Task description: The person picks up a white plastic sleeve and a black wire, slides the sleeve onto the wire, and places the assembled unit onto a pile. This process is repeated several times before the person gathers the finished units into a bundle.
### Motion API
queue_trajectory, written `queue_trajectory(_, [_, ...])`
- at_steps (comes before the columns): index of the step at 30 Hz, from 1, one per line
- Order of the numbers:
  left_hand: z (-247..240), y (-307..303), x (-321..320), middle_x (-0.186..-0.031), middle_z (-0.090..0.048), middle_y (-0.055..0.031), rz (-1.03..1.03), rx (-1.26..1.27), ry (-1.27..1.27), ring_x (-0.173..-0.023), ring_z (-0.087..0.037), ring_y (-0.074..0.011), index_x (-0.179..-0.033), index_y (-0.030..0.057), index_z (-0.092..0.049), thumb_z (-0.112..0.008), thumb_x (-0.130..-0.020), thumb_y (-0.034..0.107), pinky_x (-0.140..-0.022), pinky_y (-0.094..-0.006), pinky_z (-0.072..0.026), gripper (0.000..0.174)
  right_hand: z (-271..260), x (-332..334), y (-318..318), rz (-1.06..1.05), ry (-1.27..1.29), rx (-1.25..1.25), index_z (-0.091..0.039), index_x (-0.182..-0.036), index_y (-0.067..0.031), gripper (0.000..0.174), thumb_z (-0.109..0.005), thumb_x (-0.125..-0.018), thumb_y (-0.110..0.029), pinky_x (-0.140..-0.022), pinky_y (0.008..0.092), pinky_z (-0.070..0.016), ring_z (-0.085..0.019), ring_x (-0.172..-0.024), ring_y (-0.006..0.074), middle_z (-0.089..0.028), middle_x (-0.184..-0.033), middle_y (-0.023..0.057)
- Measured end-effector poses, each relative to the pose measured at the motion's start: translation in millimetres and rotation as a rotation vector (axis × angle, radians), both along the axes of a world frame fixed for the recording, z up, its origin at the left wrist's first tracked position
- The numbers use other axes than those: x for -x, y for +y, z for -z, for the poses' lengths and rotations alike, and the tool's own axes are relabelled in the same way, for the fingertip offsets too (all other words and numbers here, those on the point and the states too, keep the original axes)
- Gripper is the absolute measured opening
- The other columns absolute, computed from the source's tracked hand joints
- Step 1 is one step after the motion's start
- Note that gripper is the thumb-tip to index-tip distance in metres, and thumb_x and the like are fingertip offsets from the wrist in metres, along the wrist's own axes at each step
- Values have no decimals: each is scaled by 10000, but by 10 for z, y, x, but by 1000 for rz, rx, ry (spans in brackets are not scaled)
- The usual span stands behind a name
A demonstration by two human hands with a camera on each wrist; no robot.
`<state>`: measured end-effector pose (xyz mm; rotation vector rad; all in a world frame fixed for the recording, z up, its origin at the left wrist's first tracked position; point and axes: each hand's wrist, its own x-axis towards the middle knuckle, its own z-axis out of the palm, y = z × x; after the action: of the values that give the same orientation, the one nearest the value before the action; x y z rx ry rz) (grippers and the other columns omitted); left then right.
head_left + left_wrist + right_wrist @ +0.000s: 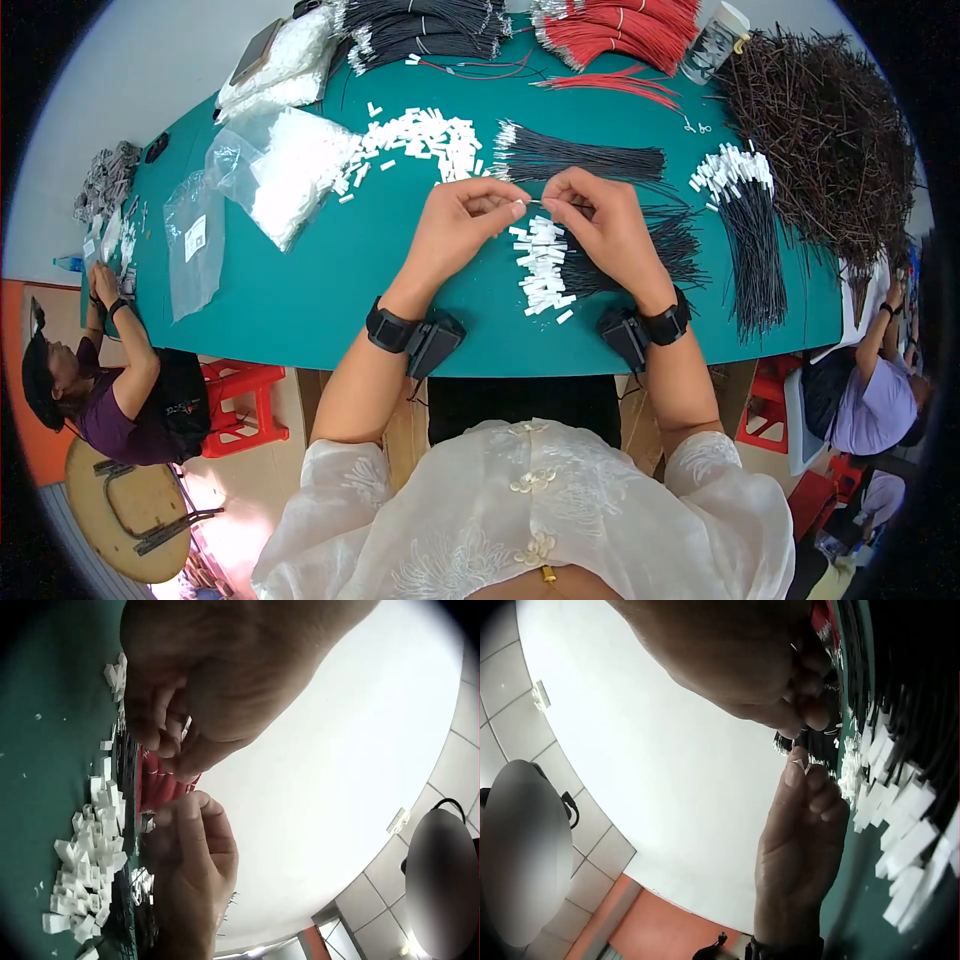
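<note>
In the head view, my left hand and right hand meet fingertip to fingertip over the green table. My left thumb and forefinger pinch a small white plastic connector housing, seen in the right wrist view. My right thumb and fingers pinch a thin wire whose short end points at the left fingertips. Below the hands lies a bundle of black wires with white connector housings on their ends. Just beyond stretches another bundle of black wires with bare metal tips.
Loose white housings are heaped back left, beside an opened plastic bag full of them. More black wires lie at right, near a large brown tangled pile. Red wire bundles and a clear jar stand behind. People sit at both sides.
</note>
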<state>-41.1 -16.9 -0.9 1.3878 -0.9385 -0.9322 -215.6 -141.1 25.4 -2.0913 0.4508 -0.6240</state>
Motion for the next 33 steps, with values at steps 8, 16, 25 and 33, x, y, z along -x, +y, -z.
queue_trajectory(8, [18,-1,58,-741,-664,48,-35,33,-23,-632,-504,9,-974,18,-760,-773,-874,110,-560,-178,-383,136,-15,-3,36,-16,-8,11,-660,-951,19,76,-692,-905,-31,-583,235,-459,-604,-690,88,-660,-765,48])
queue_trajectory(16, [36,1,30,-757,-673,47,-54,73,20,-643,-513,6,-936,16,-755,-780,-871,109,-572,-173,-387,116,6,13,32,47,-75,12,-726,-925,27,84,-732,-870,-36,-569,239,-438,-570,-654,88,-673,-762,53])
queue_trajectory(25, [20,-2,43,-762,-669,48,-37,87,60,-658,-515,6,-925,20,-753,-769,-874,91,-590,-171,-388,89,-70,30,40,56,-79,67,-741,-908,23,82,-747,-838,-20,-546,236,-403,-543,-622,79,-687,-768,52])
queue_trajectory(33, [33,-6,28,-774,-674,45,-48,99,61,-657,-521,-1,-925,20,-752,-767,-873,84,-591,-177,-398,83,-60,35,22,76,-65,61,-743,-894,19,74,-750,-830,-19,-544,233,-386,-527,-616,79,-674,-747,43])
